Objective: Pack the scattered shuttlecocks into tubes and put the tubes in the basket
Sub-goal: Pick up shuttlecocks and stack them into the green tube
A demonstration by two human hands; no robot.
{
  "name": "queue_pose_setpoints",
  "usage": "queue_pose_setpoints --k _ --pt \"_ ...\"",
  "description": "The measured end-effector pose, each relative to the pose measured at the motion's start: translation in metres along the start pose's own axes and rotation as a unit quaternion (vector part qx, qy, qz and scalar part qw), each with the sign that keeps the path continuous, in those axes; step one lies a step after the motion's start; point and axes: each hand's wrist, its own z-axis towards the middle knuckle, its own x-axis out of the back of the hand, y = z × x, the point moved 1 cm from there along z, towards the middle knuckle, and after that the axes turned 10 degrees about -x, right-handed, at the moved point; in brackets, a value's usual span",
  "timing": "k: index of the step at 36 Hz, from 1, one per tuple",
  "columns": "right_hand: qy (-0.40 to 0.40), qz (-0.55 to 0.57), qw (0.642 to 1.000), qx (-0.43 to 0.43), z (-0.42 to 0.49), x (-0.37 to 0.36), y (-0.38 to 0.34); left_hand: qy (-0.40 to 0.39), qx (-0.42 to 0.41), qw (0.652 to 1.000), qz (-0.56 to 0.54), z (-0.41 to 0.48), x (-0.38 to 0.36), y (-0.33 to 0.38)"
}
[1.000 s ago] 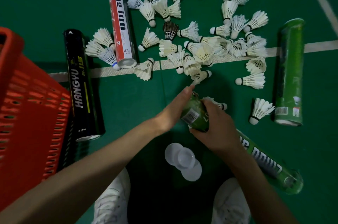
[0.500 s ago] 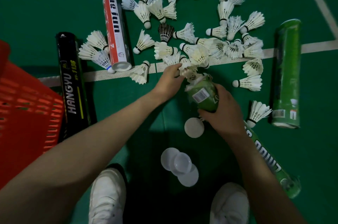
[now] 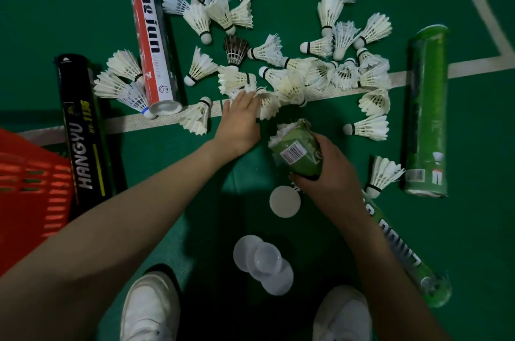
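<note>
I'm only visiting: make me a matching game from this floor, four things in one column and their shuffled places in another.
Things:
1 black tube
2 barcoded green tube
3 dark shuttlecock
4 stack of clear lids

Places:
A among the white shuttlecocks
B near the white shoes
C gripped by the right hand
D beside the orange basket

Pairs: 1-D, 2-C, 3-A, 4-B.

The red basket [image 3: 25, 187] runs off the left edge. The left hand [image 3: 239, 123] has its fingertips buried among shuttlecocks [image 3: 267, 109] (grip unclear), and the right hand [image 3: 331, 176] covers the green tube [image 3: 295, 151] midway.
</note>
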Motion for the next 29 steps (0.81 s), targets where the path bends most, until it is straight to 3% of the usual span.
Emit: queue_pose_setpoints --k 4,14,17,20,22,24,27,29 --pt "-0.01 -0.021 1.0 0.008 -0.004 -0.002 0.001 0.116 0.0 0.992 -0.058 -0.027 0.01 -0.01" --pt "-0.052 -0.052 0.997 0.037 -0.028 -0.011 -0.008 0.217 0.072 0.957 -0.176 -0.087 0.032 0.003" --pt "-0.059 -0.065 0.995 0.046 -0.037 -0.013 -0.01 0.247 0.143 0.907 -0.309 -0.094 0.041 0.007" --pt "-0.053 -0.07 0.994 0.064 -0.044 -0.016 -0.009 0.267 0.188 0.803 -0.499 -0.1 0.048 0.016" --pt "-0.045 -0.064 0.994 0.076 -0.048 -0.018 -0.009 0.262 0.187 0.752 -0.576 -0.105 0.048 0.019" --pt "-0.036 -0.062 0.994 0.082 -0.051 -0.018 -0.009 0.237 0.178 0.733 -0.613 -0.11 0.048 0.026" --pt "-0.032 -0.054 0.994 0.088 -0.055 -0.018 -0.01 0.193 0.152 0.74 -0.627 -0.116 0.044 0.034" --pt "-0.026 -0.044 0.995 0.089 -0.057 -0.016 -0.009 0.168 0.14 0.726 -0.652 -0.119 0.042 0.039"
